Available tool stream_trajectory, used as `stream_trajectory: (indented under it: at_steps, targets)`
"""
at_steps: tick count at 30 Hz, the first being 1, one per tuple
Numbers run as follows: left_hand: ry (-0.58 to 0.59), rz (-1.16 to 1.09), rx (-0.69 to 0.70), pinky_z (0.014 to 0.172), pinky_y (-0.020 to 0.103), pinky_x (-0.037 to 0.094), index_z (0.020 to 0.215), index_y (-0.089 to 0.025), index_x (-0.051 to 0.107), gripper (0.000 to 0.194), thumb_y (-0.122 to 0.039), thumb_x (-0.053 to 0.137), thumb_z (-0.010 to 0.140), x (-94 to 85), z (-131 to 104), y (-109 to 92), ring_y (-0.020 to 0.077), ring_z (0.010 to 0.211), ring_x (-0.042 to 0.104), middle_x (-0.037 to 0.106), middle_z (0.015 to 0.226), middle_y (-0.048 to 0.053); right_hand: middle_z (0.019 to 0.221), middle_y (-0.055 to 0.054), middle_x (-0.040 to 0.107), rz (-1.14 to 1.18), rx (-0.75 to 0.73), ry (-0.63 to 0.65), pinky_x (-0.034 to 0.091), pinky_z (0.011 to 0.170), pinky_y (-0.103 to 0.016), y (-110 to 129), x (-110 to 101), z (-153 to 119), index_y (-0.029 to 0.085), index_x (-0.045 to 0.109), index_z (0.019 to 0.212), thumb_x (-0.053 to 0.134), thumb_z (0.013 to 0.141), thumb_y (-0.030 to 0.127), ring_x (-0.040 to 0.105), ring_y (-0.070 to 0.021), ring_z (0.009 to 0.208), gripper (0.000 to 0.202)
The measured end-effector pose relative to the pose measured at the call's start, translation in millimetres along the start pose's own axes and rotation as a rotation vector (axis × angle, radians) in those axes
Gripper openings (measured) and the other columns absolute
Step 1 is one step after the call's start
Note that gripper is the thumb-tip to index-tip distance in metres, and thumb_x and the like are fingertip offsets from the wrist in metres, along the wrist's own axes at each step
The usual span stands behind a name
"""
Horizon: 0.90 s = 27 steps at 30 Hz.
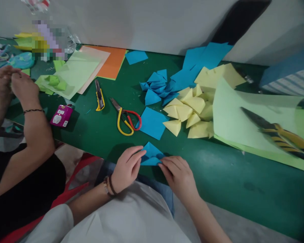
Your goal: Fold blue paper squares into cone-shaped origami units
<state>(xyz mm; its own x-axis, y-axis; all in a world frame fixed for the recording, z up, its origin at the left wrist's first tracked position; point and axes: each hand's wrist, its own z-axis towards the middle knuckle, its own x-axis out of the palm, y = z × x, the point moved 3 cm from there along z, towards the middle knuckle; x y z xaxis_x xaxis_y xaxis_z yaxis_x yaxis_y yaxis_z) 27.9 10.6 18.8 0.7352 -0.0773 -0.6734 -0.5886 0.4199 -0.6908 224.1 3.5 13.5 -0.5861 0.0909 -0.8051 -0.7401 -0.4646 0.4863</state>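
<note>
Between my two hands is a partly folded sheet of blue paper [151,153], held near the table's front edge with a peak pointing away from me. My left hand [128,166] pinches its left side between thumb and fingers. At the lower right corner, my right hand [178,173] grips the paper with its fingertips. Just beyond lies a flat blue paper square [153,123], partly under the red and yellow handles of a pair of scissors [126,118]. Folded blue pieces [155,86] and a pile of folded yellow pieces [188,108] sit farther back.
A yellow utility knife [99,96] and a magenta box [61,115] lie to the left on the green table [111,148]. Pliers [278,133] rest on green sheets [243,108] at right. At far left, a co-worker's hands [22,82] handle something small.
</note>
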Motion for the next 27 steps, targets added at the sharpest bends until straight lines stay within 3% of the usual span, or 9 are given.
stream_trajectory:
  at_steps: [3,8,17,27]
  targets:
    - [0.058,-0.038,-0.006,0.097,0.036,0.051,0.142,-0.020,0.043,0.045,-0.016,0.041,0.096,0.8,0.8,3.1,0.0208,0.116,0.058,0.057,0.130,0.014,0.079,-0.006,0.072,-0.057,0.042,0.009,0.047,0.068,-0.033,0.7,1.4,8.6,0.016,0.068,0.095,0.056,0.093,0.023,0.062,-0.0190,0.073,0.014]
    - [0.150,0.213,0.082,0.086,0.038,0.050,0.130,-0.025,0.059,0.039,-0.018,0.045,0.095,10.5,9.1,3.2,0.0214,0.099,0.056,0.053,0.135,0.013,0.078,-0.005,0.070,-0.164,0.031,0.078,0.043,0.065,-0.031,-2.4,4.1,20.3,0.015,0.067,0.105,0.053,0.096,0.027,0.061,-0.0186,0.070,0.021]
    - [0.254,0.306,0.116,0.089,0.038,0.046,0.125,-0.020,0.063,0.037,-0.017,0.044,0.093,20.0,9.2,6.6,0.0227,0.100,0.049,0.056,0.140,0.007,0.072,-0.002,0.066,-0.202,-0.019,0.156,0.043,0.063,-0.028,-10.5,5.1,32.4,0.023,0.071,0.110,0.054,0.096,0.028,0.059,-0.0145,0.067,0.022]
    - [0.255,0.309,0.114,0.087,0.039,0.045,0.123,-0.019,0.064,0.037,-0.017,0.044,0.092,18.9,11.8,5.9,0.0232,0.098,0.049,0.060,0.136,0.008,0.072,-0.002,0.065,-0.192,0.001,0.232,0.044,0.062,-0.027,-12.2,3.8,36.3,0.026,0.071,0.114,0.052,0.097,0.027,0.059,-0.0143,0.069,0.026]
